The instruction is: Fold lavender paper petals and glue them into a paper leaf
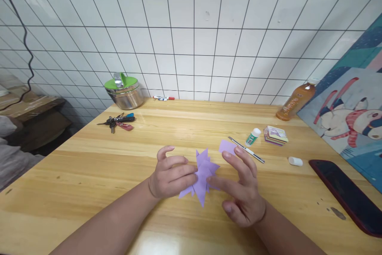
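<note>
A purple folded-paper star (203, 171) with several points lies on the wooden table between my hands. My left hand (171, 175) reaches in from the left, its fingers stretched out and their tips resting on the star's left side. From the right, my right hand (243, 191) touches the star with one fingertip; its other fingers are spread and raised, holding nothing. Behind that hand lies a flat piece of purple paper (226, 146), partly covered by the fingers. Beside the paper is a slim metal craft knife (250, 152).
An uncapped glue stick (253, 137), its white cap (295, 161), a stack of paper pads (275, 135), a phone (346, 195) and a bottle (295, 102) are on the right. Keys (117, 120), a green-lidded metal pot (125, 92) and markers (163, 98) sit at back left.
</note>
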Demonstrator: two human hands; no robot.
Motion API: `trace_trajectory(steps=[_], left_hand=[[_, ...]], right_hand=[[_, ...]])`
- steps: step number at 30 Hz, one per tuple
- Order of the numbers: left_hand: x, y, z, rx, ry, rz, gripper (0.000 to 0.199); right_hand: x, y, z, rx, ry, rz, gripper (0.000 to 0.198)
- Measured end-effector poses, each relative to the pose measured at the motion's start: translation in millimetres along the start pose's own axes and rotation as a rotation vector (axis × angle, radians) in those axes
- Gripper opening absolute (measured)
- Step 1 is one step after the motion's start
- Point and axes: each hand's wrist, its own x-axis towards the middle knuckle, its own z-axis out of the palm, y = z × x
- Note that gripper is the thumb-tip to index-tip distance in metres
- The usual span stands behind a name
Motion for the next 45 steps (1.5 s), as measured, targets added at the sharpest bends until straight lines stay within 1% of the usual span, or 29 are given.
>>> trace_trajectory(steps=[3, 6, 9, 13, 15, 17, 18, 19, 21, 22, 23, 24, 25, 26, 28, 30, 31, 33, 35, 37, 40, 43, 45], left_hand=[[-0.4, 0.6, 2.1, -0.008, -0.012, -0.087, 0.012], [-0.8, 0.9, 4.8, -0.021, -0.020, -0.151, 0.011], [-0.3, 1.7, 7.5, -0.045, -0.054, -0.147, 0.009], [0.1, 3.5, 9.8, -0.037, -0.091, -0.117, 0.017], [-0.5, 4.0, 10.0, -0.045, -0.082, -0.120, 0.017], [-0.8, 4.4, 10.6, -0.110, -0.057, -0.174, 0.010], [-0.7, 4.7, 11.4, -0.179, -0.052, -0.235, 0.006], [-0.3, 5.1, 12.8, -0.268, -0.049, -0.327, 0.007], [1.1, 5.9, 17.8, -0.496, -0.046, -0.595, 0.014], [1.9, 6.1, 21.2, -0.583, 0.011, -0.779, 0.013], [2.8, 6.1, 24.9, -0.663, 0.065, -0.968, 0.014], [3.8, 5.9, 28.8, -0.751, 0.118, -1.121, 0.018], [4.8, 5.6, 32.4, -0.825, 0.167, -1.231, 0.024], [5.8, 5.3, 35.5, -0.901, 0.167, -1.307, 0.028], [7.9, 5.2, 39.9, -0.990, 0.171, -1.410, 0.035], [9.5, 6.2, 41.9, -1.030, 0.154, -1.462, 0.040], [10.0, 7.0, 42.4, -1.035, 0.142, -1.473, 0.041], [10.0, 8.7, 43.3, -1.024, 0.122, -1.470, 0.042], [9.2, 9.9, 44.5, -1.006, 0.109, -1.456, 0.041], [8.3, 10.7, 45.9, -1.014, 0.101, -1.451, 0.041], [8.0, 10.9, 46.6, -1.111, 0.070, -1.454, 0.040], [8.1, 9.2, 45.8, -1.222, 0.044, -1.442, 0.039], [7.7, 7.2, 45.6, -1.232, 0.024, -1.451, 0.038]], right_hand=[[1.2, -1.7, 0.5, -0.021, -0.070, -0.055, 0.036], [3.4, -3.0, 1.4, -0.030, -0.105, -0.059, 0.037], [6.7, -6.2, 3.0, -0.018, -0.139, -0.072, 0.042], [12.2, -11.8, 4.1, 0.003, -0.268, -0.145, 0.054], [12.6, -12.2, 3.2, 0.076, -0.285, -0.139, 0.051], [10.0, -9.3, 2.1, 0.213, -0.230, -0.046, 0.041], [7.7, -6.4, 2.0, 0.289, -0.175, 0.037, 0.037], [5.2, -2.7, 2.4, 0.357, -0.089, 0.130, 0.035], [0.2, 6.2, 5.3, 0.432, 0.095, 0.315, 0.028], [-1.7, 10.8, 7.6, 0.454, 0.170, 0.388, 0.028], [-3.0, 15.0, 10.5, 0.481, 0.205, 0.459, 0.029], [-3.8, 18.5, 13.9, 0.514, 0.205, 0.530, 0.033], [-4.1, 21.0, 17.7, 0.557, 0.174, 0.600, 0.038], [-4.0, 22.5, 21.8, 0.616, 0.115, 0.671, 0.044], [-3.0, 22.2, 30.7, 0.774, -0.009, 0.800, 0.055], [-1.3, 18.7, 39.6, 0.936, -0.101, 0.921, 0.061], [-0.3, 16.6, 43.6, 0.987, -0.136, 0.982, 0.060], [2.0, 13.0, 49.8, 1.002, -0.162, 1.090, 0.051], [4.0, 11.4, 53.2, 0.972, -0.172, 1.164, 0.042], [5.4, 12.2, 53.7, 0.953, -0.174, 1.193, 0.038], [5.5, 16.4, 50.7, 0.944, -0.166, 1.182, 0.032], [3.5, 21.4, 46.4, 0.886, -0.245, 1.189, 0.030], [2.2, 23.7, 44.2, 0.839, -0.298, 1.204, 0.030]])
